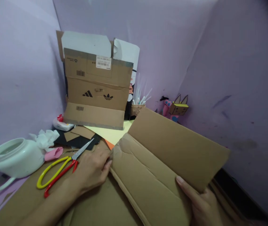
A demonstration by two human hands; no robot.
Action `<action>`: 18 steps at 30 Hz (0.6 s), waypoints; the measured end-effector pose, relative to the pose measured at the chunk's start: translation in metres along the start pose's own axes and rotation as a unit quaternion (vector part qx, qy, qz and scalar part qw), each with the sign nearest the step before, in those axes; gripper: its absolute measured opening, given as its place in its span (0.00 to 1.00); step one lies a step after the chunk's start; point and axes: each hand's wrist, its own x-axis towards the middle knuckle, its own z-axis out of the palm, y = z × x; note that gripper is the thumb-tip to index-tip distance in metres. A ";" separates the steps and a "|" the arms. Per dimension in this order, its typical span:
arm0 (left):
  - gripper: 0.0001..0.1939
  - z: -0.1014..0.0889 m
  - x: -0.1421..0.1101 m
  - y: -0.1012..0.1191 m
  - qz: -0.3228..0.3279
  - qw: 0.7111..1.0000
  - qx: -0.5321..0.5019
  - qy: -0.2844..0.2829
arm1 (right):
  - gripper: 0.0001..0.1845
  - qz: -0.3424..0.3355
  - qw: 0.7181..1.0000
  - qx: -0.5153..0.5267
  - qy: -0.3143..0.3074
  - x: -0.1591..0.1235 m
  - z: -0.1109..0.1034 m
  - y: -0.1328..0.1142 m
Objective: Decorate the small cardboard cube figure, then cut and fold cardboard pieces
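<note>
"As two bare hands angle the folded cardboard [148,175], what keeps it steady?"

"The left hand [96,166] pinches its taped corner in a narrow grip; the right hand [202,204] clasps the other end, thumb on top near the crease. Holding both ends probably stops the raised panel swinging."

"And just beyond the left hand?"

"Scissors [72,158] with yellow and red handles, lying on a brown sheet [101,204], likely left within reach. Beside them is a white pot [22,158] (its contents, if any, cannot be made out), with crumpled white tissue [45,139] against its far side."

"Farther back?"

"Cardboard scraps [82,131] rest on black material, near yellow paper [115,133]. Behind, an opened shoe-brand box [96,91] stands upright, flaps raised, perhaps leaning on something."

"Any other containers?"

"A brown holder [137,110] bristling with white sticks, upright presumably for easy picking. To its right, a box-headed animal figure [179,108] sits before the lilac wall [162,47]."
</note>
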 end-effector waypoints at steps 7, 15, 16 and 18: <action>0.09 0.020 0.008 0.004 0.001 1.000 -0.003 -0.026 | 0.33 0.078 0.982 0.071 -0.159 -0.033 0.018 -0.006; 0.13 -0.012 -0.030 -0.064 -0.168 0.985 0.012 -0.047 | 0.34 0.098 0.980 0.053 -0.162 -0.019 0.013 -0.010; 0.13 -0.015 -0.040 -0.073 -0.192 0.979 0.031 -0.061 | 0.33 0.098 0.981 0.050 -0.161 -0.017 0.011 -0.010; 0.13 -0.018 -0.055 -0.081 -0.212 0.973 0.044 -0.082 | 0.30 0.103 0.981 0.044 -0.157 -0.015 0.008 -0.011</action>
